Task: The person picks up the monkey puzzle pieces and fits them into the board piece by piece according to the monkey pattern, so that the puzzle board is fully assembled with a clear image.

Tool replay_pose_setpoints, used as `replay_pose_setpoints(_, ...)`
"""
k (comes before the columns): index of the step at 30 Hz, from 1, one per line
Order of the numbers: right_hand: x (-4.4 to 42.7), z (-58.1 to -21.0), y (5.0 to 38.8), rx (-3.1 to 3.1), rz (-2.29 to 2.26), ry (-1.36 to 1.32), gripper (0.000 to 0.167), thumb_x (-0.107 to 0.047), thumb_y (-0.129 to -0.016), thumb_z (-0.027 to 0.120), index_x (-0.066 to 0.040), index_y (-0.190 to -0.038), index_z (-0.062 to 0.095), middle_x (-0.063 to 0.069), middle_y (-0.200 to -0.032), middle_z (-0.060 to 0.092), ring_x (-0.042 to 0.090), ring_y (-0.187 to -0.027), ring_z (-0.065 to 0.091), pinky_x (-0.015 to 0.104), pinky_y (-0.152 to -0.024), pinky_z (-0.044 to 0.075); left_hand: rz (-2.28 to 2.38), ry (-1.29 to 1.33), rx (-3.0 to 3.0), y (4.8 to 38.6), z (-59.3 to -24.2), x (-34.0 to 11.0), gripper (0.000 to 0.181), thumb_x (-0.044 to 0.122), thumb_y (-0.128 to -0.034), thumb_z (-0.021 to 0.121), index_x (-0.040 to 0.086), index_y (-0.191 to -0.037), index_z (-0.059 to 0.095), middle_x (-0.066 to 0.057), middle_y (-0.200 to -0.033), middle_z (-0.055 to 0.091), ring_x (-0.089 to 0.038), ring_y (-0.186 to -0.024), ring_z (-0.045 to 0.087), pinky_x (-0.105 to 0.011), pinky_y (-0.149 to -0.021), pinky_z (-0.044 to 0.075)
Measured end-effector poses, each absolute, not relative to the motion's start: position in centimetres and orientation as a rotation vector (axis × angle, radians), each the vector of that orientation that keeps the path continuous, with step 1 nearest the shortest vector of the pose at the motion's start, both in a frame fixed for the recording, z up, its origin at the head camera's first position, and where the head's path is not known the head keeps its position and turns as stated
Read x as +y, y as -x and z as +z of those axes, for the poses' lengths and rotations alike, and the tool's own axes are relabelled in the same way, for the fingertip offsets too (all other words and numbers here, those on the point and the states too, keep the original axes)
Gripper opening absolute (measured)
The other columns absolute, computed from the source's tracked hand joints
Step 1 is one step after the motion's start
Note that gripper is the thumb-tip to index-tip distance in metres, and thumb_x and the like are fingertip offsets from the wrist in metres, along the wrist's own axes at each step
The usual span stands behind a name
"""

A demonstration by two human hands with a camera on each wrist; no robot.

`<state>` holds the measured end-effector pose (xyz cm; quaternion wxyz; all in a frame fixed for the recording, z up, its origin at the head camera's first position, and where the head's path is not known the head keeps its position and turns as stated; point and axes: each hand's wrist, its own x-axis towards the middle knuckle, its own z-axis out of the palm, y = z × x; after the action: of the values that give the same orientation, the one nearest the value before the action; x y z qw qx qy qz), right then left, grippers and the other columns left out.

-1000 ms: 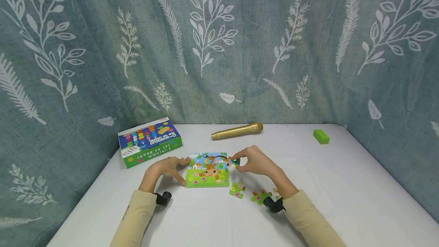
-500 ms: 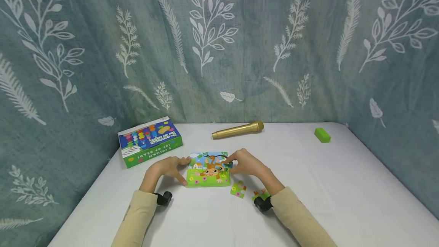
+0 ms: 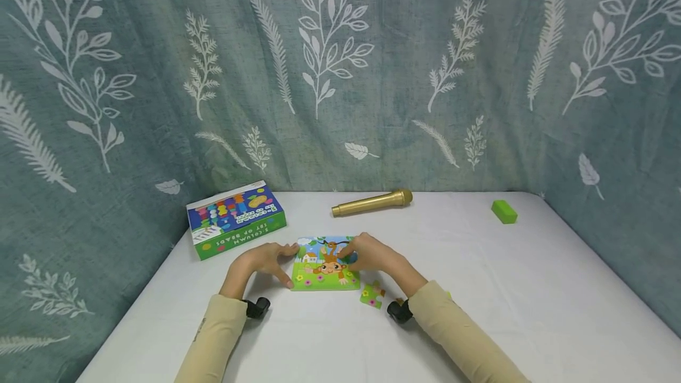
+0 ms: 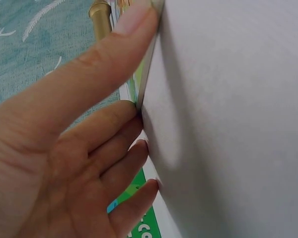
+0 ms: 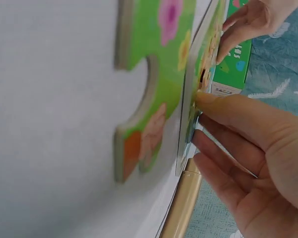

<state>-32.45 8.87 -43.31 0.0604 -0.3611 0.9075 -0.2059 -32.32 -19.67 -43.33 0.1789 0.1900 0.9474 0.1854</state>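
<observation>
A puzzle board [image 3: 326,283] with a monkey picture lies flat at the table's middle. Along its left edge rests my left hand [image 3: 260,259], the thumb at the near corner and the forefinger at the far one. My right hand [image 3: 375,253] is over the board's right part, pinching a dark blue-green puzzle piece [image 3: 353,257] between thumb and fingers; most of that piece is hidden. In the right wrist view, the thumb [image 5: 223,106] touches the board's picture side. A loose green puzzle piece [image 3: 372,295] with flowers lies just right of the board.
Behind the left hand sits a green and blue bead-set box [image 3: 236,220]. A gold microphone [image 3: 372,203] lies beyond the board, and a green block [image 3: 503,211] is at the far right. More loose pieces are mostly covered by the right forearm [image 3: 452,324].
My right hand has moved left with the puzzle piece, from beside the board's right edge to over the board. The left hand stays at the left edge.
</observation>
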Motion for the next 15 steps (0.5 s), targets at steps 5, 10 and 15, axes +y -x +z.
replay_pose_setpoints(5, 8.75, -43.53, 32.70, 2.705, -0.617, 1.091, 0.030, -0.006, -0.084, 0.074, -0.008, -0.114, 0.072, 0.012, -0.114, 0.069, 0.010, -0.055, 0.042, 0.022, -0.054, 0.035, 0.545, -0.526, 2.667, 32.22, -43.41, -19.60, 0.096, 0.037, -0.0656, 0.088, 0.016, -0.147, 0.041, -0.009, -0.153, 0.033, -0.035, -0.141, 0.027, -0.052, -0.113, 0.023)
replay_pose_setpoints(10, 8.75, -43.51, 33.14, 2.679, -0.586, 1.136, 0.032, -0.009, -0.083, 0.076, -0.009, -0.115, 0.072, 0.008, -0.113, 0.069, 0.018, -0.090, 0.066, 0.023, -0.068, 0.048, 0.508, -0.514, 2.672, 32.23, -43.40, -19.68, 0.098, 0.039, -0.0654, 0.087, 0.017, -0.148, 0.040, -0.011, -0.154, 0.032, -0.036, -0.141, 0.026, -0.053, -0.113, 0.023)
replay_pose_setpoints(15, 8.83, -43.40, 33.41, 2.662, -0.597, 1.104, 0.032, -0.011, -0.082, 0.076, -0.010, -0.114, 0.072, 0.008, -0.113, 0.069, 0.025, -0.102, 0.065, 0.026, -0.072, 0.051, 0.506, -0.520, 2.677, 32.41, -43.51, -19.66, 0.097, 0.040, -0.0651, 0.087, 0.018, -0.148, 0.041, -0.010, -0.153, 0.033, -0.036, -0.141, 0.027, -0.052, -0.113, 0.024)
